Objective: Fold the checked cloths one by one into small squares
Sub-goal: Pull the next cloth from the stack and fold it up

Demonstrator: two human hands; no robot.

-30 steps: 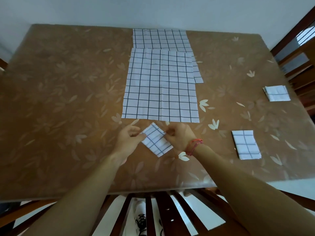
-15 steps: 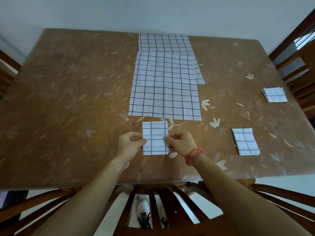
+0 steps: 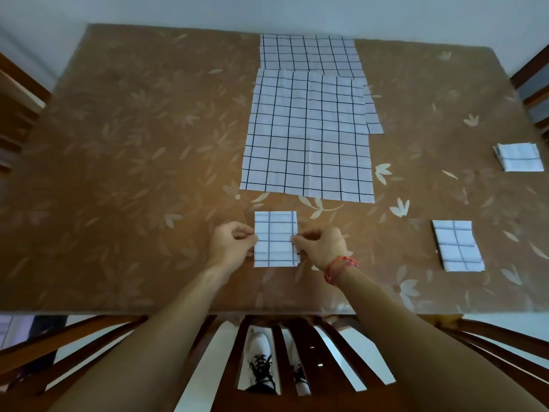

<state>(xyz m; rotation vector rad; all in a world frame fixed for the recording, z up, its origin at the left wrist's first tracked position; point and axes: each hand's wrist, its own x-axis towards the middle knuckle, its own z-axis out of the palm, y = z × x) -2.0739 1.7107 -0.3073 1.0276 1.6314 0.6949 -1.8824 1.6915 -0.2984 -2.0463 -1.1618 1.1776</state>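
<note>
fingertips pinching a folded checked cloth at both side edges

fingers (image 3: 249, 233) of the left hand (image 3: 233, 246) curled in, narrow, thumb and forefinger nipping the left edge of the folded cloth (image 3: 275, 239). same on the other side: right hand (image 3: 322, 246) closed on the right edge, fingertips meeting on the fabric, red string bracelet (image 3: 340, 267) at the wrist. both forearms bare, reaching in from the near edge.

folded cloth lying flat on the brown leaf-patterned table (image 3: 118, 173), near the front edge and roughly centred, white with thin dark grid lines, slightly taller than wide, squared to the table edge.

just beyond it, apart from it, a large unfolded checked cloth (image 3: 309, 138) spread flat in the middle of the table. under its far end, another unfolded checked cloth (image 3: 309, 52), partly covered, reaching toward the far edge and showing along the right side.

to the right, well apart from the hands, a finished folded square (image 3: 457, 245) near the front right. farther back by the right edge, a second folded square (image 3: 518, 157), layered edges visible.

wooden chair backs (image 3: 17, 108) at left and right of the table. below the near edge, dark wooden chair slats (image 3: 300, 361), with a white shoe with black laces (image 3: 261, 364) seen between them on the pale floor.
</note>
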